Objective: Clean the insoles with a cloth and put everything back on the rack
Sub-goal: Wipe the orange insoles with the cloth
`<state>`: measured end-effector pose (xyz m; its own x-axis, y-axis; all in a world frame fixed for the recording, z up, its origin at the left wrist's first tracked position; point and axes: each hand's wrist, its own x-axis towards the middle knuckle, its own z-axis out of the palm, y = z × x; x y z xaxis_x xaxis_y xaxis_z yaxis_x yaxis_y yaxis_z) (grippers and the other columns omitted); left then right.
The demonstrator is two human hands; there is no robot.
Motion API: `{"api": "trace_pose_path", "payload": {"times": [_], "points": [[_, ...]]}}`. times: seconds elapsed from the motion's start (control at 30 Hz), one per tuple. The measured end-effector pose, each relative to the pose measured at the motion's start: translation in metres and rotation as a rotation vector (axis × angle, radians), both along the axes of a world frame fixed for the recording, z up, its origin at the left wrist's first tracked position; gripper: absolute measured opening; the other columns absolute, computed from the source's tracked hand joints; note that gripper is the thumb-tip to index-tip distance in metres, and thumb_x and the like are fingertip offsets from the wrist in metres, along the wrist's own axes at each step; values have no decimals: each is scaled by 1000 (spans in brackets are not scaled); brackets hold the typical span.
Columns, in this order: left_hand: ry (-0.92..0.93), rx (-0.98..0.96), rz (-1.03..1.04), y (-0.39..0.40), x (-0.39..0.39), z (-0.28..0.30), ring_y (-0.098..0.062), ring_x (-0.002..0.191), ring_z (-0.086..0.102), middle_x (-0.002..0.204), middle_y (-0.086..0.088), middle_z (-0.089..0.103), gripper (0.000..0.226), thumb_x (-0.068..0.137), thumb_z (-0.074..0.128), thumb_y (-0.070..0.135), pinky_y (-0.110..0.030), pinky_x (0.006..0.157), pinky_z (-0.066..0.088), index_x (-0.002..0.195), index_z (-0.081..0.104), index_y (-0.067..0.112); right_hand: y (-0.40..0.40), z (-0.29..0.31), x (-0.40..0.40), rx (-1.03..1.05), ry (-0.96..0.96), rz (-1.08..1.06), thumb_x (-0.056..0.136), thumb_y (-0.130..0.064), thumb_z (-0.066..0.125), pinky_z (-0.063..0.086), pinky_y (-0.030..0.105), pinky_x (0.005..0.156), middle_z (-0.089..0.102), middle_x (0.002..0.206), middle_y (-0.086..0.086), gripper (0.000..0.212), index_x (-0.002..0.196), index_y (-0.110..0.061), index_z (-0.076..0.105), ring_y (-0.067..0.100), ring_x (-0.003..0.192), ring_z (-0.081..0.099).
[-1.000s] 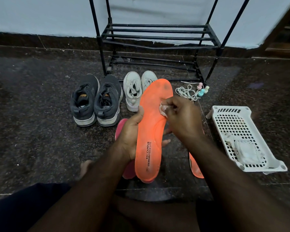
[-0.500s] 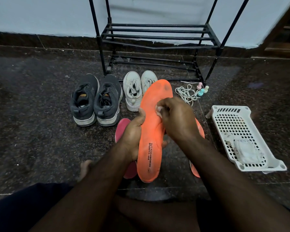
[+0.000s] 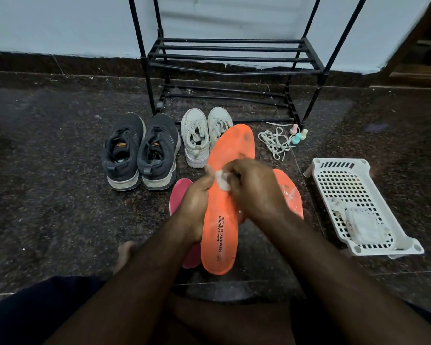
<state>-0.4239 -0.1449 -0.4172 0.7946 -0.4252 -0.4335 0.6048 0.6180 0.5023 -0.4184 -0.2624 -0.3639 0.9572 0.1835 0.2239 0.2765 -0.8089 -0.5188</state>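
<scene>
- Dark speckled stone floor (image 3: 47, 195) against a pale wall; black metal shoe rack (image 3: 230, 58) stands at the wall, both visible shelves bare.
- Left hand (image 3: 193, 207) grips the left edge of an orange insole (image 3: 222, 220), thumb on top, holding it up off the floor; heel print reads "CAMPUS MEMORYTECH LITE".
- Right hand (image 3: 256, 188) is curled on a small white cloth (image 3: 222, 180), pressing it onto the insole's mid section.
- Second orange insole (image 3: 290, 192) lies on the floor behind the right hand, whitish marks on it.
- Pink insole (image 3: 179, 192) on the floor under the left wrist, partly hidden.
- Grey sneakers (image 3: 141, 153) side by side, left of the white sneakers (image 3: 205, 135), both pairs in front of the rack.
- White laces (image 3: 274, 143) in a loose heap beside small pastel bottles (image 3: 297, 135), near the rack's right leg.
- White perforated plastic basket (image 3: 341, 178) at right holds a clear wrapped packet (image 3: 363, 225) at its near end; contents unclear.
</scene>
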Motion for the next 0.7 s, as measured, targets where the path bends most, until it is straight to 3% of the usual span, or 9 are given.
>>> {"api": "trace_pose_path", "payload": {"times": [0.1,0.2,0.3,0.37,0.47,0.53,0.63,0.7], "points": [[-5,-56,36,1,2,-1,-27,91,73,98,-15,75,74,101,29,63,-40,82,59,97,79,9,10,0,-7,-30,44,103,87,-17,62,47,40,84,68,97,8,15,98,-17,72,28,94,62],[-24,-75,42,3,0,4,-29,88,73,98,-16,74,73,98,30,63,-42,80,59,98,79,9,3,4,-3,1,-10,19,86,-15,63,46,38,82,66,95,7,14,96,-16,73,26,94,61],[-1,-43,111,9,3,2,-37,117,62,126,-24,64,73,90,42,64,-50,110,40,125,67,5,13,1,-13,-111,41,97,88,-20,58,48,41,79,64,93,8,15,94,-17,72,30,90,61],[4,-59,140,13,6,1,-40,134,49,145,-26,49,82,92,41,68,-55,118,28,142,53,4,22,-1,-20,-140,125,163,89,-21,56,46,40,81,65,94,6,15,93,-18,70,28,92,59],[-2,-67,205,16,7,2,-36,109,67,122,-23,67,76,98,32,65,-50,106,43,120,69,3,18,6,-19,-30,158,151,85,-15,62,40,32,84,70,95,3,14,91,-18,74,21,94,60],[-18,-73,180,13,4,8,-34,101,68,115,-20,69,75,98,29,66,-50,100,47,118,67,5,6,11,-14,40,56,62,83,-13,66,40,30,82,69,93,5,13,92,-17,74,22,92,61],[-5,-85,155,8,1,11,-35,86,72,104,-20,72,78,98,28,66,-50,71,61,111,71,3,-9,13,-2,18,-5,-48,84,-15,65,45,35,82,67,93,6,13,93,-18,74,24,91,61],[-22,-81,142,8,2,11,-34,91,71,104,-19,72,77,97,30,65,-47,80,59,105,76,4,-6,7,-1,-60,74,-16,84,-20,65,46,36,84,67,97,7,16,97,-20,75,25,95,61]]}}
